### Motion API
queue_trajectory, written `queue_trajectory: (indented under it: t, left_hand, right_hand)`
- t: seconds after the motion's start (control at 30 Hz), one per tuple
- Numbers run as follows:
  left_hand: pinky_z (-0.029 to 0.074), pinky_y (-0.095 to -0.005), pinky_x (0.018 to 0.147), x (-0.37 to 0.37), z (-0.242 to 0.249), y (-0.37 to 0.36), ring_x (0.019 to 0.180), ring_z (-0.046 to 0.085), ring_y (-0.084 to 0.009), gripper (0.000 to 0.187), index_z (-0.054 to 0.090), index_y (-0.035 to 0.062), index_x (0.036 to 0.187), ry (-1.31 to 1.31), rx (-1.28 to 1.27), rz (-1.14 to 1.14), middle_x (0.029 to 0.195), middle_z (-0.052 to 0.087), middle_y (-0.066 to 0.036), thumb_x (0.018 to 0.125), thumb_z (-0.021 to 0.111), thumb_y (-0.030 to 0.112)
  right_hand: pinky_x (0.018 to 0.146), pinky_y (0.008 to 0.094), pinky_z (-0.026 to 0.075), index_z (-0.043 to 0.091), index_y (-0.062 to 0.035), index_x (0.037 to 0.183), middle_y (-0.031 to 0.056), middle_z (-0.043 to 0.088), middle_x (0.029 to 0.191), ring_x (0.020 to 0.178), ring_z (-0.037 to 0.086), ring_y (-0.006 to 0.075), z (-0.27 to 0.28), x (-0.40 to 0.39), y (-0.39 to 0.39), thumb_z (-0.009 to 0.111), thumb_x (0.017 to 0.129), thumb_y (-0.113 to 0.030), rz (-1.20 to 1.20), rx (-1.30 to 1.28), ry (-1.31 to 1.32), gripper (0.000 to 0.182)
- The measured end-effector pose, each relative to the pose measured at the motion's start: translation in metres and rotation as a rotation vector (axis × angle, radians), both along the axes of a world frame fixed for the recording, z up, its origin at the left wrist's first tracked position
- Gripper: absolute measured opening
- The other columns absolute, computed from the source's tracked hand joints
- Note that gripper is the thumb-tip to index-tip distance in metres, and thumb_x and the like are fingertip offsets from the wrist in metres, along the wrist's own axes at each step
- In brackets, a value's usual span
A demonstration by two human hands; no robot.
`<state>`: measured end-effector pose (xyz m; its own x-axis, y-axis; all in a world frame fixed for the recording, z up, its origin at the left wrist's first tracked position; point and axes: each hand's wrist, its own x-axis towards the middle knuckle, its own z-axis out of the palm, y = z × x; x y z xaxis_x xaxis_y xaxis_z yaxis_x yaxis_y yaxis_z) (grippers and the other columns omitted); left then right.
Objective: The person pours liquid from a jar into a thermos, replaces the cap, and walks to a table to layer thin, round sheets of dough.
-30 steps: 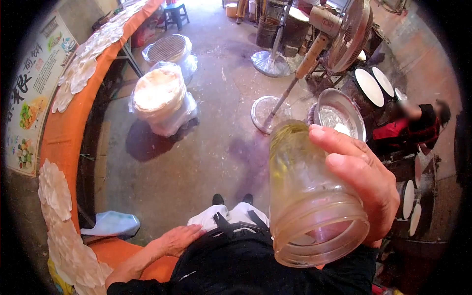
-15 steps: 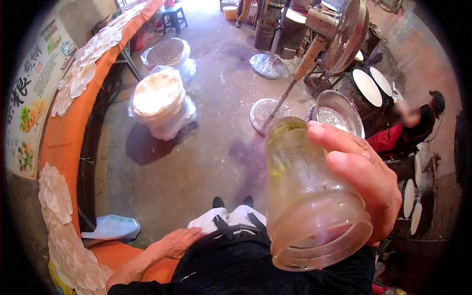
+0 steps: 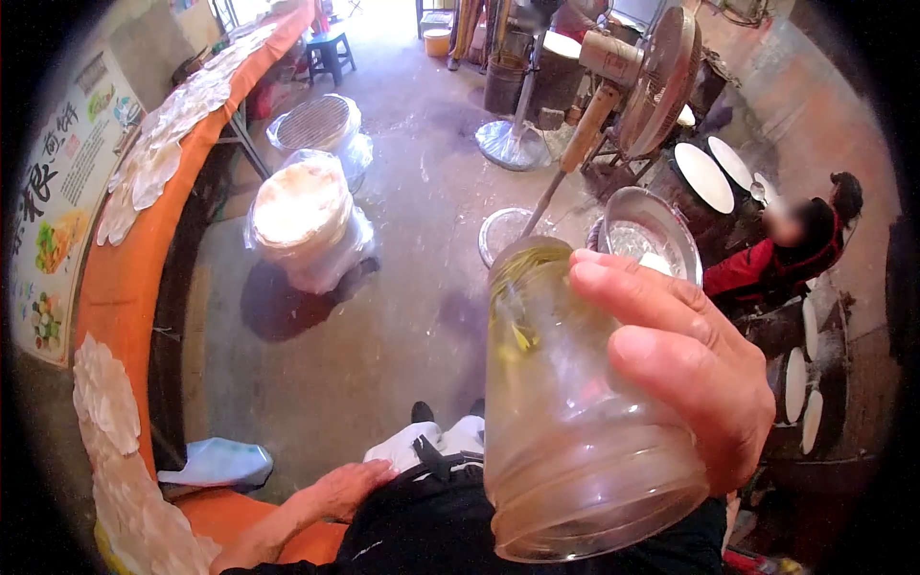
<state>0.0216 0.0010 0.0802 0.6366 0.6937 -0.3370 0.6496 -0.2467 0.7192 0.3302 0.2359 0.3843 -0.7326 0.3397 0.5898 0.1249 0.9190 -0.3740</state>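
A clear jar [image 3: 570,431] is held up in front of the body by the right hand [image 3: 695,374]. It is gripped from its right side, with the fingers bent around it and the fingertips pressed to its wall near the far end. The jar is tilted: its wide mouth is turned toward the wearer and its base is pointed away. Green leaves [image 3: 529,261] are gathered inside, by the base.

The left hand [image 3: 350,484] is rested low at the waist, beside the white trousers [image 3: 412,448] and well apart from the jar; whether its fingers are spread or pressed together cannot fairly be told from this angle.

Along the left, a long desk [image 3: 113,287] is covered in orange, and thin flatbreads [image 3: 168,177] are laid over it, overlapping. A pale blue bag [image 3: 220,462] is seen near its closer corner. Out on the floor [image 3: 383,345], a pale round stack [image 3: 302,211] is wrapped in plastic, and a second bundle [image 3: 314,123] with a ridged top is placed just behind it.

Beyond the jar, a fan [image 3: 661,81] is mounted on a slanting pole. A metal basin [image 3: 628,216] is partly hidden by the right hand. Farther right, a person [image 3: 767,268] in red and black is seen near white discs [image 3: 704,177].
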Motion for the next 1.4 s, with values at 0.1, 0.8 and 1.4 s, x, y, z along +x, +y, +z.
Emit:
queue_trajectory:
  t: [0.1, 0.8, 1.4]
  left_hand:
    - [0.038, -0.0460, 0.106, -0.003, -0.009, -0.001, 0.133, 0.041, -0.0398, 0.080, 0.035, 0.0058, 0.145, -0.023, -0.030, -0.005, 0.147, 0.036, -0.025, 0.077, 0.071, 0.030]
    - [0.039, -0.0442, 0.105, -0.006, -0.007, 0.007, 0.132, 0.041, -0.0406, 0.102, 0.026, 0.0064, 0.148, -0.041, 0.024, -0.094, 0.145, 0.037, -0.027, 0.061, 0.079, 0.017]
    - [0.037, -0.0435, 0.108, -0.001, -0.013, 0.009, 0.135, 0.039, -0.0383, 0.111, 0.024, 0.0049, 0.149, 0.128, -0.013, -0.168, 0.149, 0.034, -0.025, 0.055, 0.084, 0.014]
  right_hand:
    - [0.089, 0.0506, 0.052, 0.047, -0.0014, 0.123, 0.0369, 0.057, 0.119, 0.108, 0.061, 0.0470, 0.004, -0.001, 0.000, 0.079, 0.073, -0.005, -0.008, 0.016, 0.009, 0.060]
    - [0.087, 0.0556, 0.053, 0.047, -0.0024, 0.119, 0.0355, 0.057, 0.118, 0.105, 0.061, 0.0510, 0.036, -0.001, -0.006, 0.073, 0.082, -0.014, 0.011, 0.001, -0.102, 0.047]
    - [0.076, 0.0511, 0.058, 0.045, -0.0088, 0.116, 0.0302, 0.063, 0.109, 0.092, 0.068, 0.0461, 0.036, -0.009, -0.016, 0.066, 0.088, -0.026, -0.108, 0.231, 0.030, 0.039]
